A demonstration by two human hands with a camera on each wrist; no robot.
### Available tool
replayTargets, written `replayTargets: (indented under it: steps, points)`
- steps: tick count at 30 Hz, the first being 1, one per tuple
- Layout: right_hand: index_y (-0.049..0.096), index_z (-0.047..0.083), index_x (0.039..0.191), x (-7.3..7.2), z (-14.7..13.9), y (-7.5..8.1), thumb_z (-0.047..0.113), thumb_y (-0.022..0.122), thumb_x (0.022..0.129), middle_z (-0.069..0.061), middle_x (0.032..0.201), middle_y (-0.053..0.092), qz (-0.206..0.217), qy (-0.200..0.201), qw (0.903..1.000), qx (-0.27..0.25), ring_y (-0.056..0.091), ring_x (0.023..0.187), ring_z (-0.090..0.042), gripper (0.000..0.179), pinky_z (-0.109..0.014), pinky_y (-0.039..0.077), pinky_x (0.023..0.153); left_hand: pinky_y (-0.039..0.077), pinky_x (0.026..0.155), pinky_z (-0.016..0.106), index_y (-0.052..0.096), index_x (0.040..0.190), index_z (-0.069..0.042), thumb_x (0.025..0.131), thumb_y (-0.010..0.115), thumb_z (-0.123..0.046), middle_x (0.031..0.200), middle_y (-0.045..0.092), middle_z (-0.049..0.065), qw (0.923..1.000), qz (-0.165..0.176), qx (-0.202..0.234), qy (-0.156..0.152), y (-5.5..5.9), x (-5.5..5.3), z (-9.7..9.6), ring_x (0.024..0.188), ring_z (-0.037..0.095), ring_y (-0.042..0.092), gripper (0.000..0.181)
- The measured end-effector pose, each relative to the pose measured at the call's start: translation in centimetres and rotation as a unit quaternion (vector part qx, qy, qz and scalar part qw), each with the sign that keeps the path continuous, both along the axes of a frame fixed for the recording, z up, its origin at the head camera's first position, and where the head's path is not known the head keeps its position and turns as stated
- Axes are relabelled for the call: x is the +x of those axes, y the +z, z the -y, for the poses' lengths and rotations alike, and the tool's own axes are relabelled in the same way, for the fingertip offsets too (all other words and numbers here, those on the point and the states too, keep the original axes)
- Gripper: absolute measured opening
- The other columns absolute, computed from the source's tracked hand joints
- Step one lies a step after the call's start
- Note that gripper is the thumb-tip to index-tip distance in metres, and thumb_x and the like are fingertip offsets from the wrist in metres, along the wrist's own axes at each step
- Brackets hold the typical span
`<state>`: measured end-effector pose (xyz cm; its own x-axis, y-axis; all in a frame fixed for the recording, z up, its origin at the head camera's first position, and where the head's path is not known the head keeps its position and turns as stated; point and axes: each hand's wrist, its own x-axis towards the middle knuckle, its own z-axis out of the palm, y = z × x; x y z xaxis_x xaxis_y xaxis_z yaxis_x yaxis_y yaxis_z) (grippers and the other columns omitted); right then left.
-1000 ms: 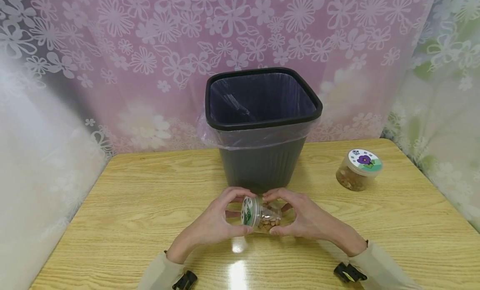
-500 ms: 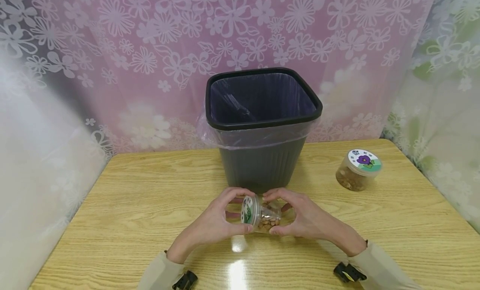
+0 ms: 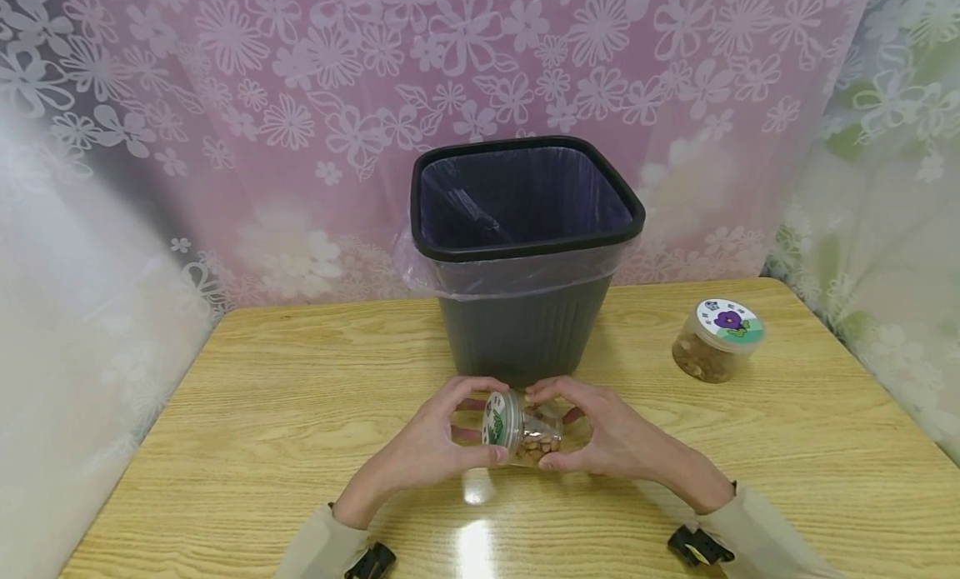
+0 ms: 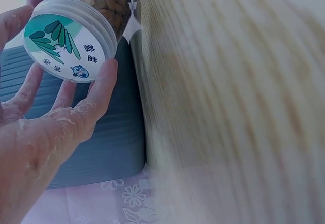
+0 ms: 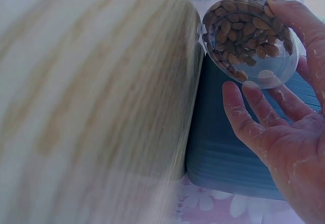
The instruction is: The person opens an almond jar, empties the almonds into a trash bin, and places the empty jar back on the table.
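Holding a clear jar of almonds (image 3: 528, 429) on its side, I keep it level between both hands, just in front of a dark grey waste bin (image 3: 525, 329); whether it touches the wood-grain table (image 3: 315, 404) I cannot tell. My left hand (image 3: 437, 436) grips the lid (image 4: 71, 46), which bears green leaves; my right hand (image 3: 611, 433) grips the base end. A translucent liner (image 3: 525, 275) overhangs the bin's rim. Well apart, at right, stands a second, lidded jar (image 3: 716, 346) with a purple-flower label. Behind is a pink floral curtain (image 3: 337, 87).
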<state>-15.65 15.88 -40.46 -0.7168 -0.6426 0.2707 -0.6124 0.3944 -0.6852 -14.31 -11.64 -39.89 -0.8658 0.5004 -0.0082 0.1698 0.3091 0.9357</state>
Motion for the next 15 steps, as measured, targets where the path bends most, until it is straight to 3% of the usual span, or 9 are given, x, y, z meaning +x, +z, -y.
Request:
replayTargets:
  steps: [15]
  points:
    - [0.060, 0.016, 0.131, -0.04, -0.09, -0.11, 0.029, 0.088, 0.081, -0.002, 0.141, 0.061, 0.000, 0.002, 1.0000, 0.001, 0.062, 0.124, -0.023, 0.059, -0.035, 0.061, 0.086, 0.059, 0.090, 0.026, 0.053, 0.136, -0.042, 0.084, 0.084, -0.026, 0.143, 0.049, -0.006, 0.9999, 0.010, -0.004, 0.008, 0.00, -0.06, -0.07, 0.130, 0.025, 0.055, 0.063]
